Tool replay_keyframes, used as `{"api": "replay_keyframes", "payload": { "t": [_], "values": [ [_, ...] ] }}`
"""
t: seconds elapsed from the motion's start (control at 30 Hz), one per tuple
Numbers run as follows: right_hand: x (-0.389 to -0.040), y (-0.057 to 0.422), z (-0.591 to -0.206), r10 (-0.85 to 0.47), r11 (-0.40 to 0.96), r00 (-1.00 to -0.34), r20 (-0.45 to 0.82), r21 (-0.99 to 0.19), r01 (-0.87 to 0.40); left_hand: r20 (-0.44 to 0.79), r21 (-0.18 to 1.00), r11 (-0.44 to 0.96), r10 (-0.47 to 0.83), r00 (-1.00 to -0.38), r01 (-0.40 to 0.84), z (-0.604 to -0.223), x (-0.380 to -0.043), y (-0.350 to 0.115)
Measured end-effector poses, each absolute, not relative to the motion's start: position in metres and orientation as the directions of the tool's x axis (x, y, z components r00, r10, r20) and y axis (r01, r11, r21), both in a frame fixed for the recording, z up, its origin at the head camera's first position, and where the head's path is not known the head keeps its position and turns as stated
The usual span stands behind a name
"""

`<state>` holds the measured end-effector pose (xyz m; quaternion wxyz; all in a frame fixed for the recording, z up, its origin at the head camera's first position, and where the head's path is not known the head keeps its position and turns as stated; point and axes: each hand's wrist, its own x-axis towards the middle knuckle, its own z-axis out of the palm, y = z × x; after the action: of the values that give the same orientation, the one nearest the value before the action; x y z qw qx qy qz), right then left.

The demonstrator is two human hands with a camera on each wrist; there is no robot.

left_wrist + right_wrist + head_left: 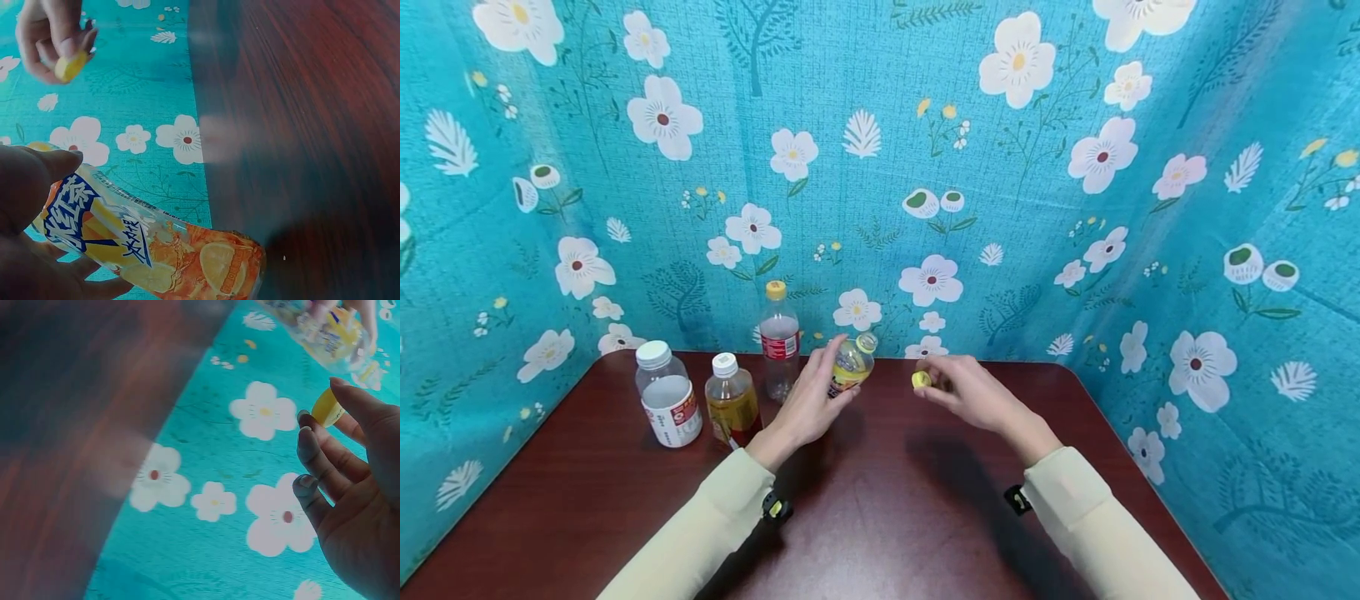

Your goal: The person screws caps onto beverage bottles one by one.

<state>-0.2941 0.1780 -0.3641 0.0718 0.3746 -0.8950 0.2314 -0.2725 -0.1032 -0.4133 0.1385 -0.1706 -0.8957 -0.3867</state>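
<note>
My left hand point(808, 404) grips a clear plastic drink bottle point(852, 367) with a yellow and orange lemon label point(187, 256). The bottle is tilted, its uncapped mouth point(867, 342) pointing up and to the right. To the right, my right hand point(967, 392) pinches a yellow bottle cap point(921, 379) between thumb and forefinger. In the right wrist view the cap point(327, 409) stands apart from the bottle point(331, 340), and the other fingers of that hand are loosely bent.
Left of my hands stand a white-capped jar point(668, 396), a white-capped bottle of amber liquid point(732, 400) and a clear bottle with a yellow cap point(779, 342). A blue flowered cloth point(865, 208) hangs behind the dark red-brown table point(880, 517).
</note>
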Motion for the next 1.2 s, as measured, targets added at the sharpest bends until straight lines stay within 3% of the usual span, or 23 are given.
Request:
{"api": "replay_keyframes", "payload": {
  "t": [0.6,1.2],
  "values": [
    [-0.294,0.148,-0.319,-0.656,0.533,-0.662,0.362,-0.398,-0.746,0.386,0.641,0.618,0.252,-0.888,0.454,-0.411,-0.253,-0.104],
    [-0.302,0.132,-0.308,-0.685,0.532,-0.672,0.280,-0.438,-0.725,0.366,0.651,0.605,0.280,-0.888,0.459,-0.412,-0.249,-0.101]
  ]
}}
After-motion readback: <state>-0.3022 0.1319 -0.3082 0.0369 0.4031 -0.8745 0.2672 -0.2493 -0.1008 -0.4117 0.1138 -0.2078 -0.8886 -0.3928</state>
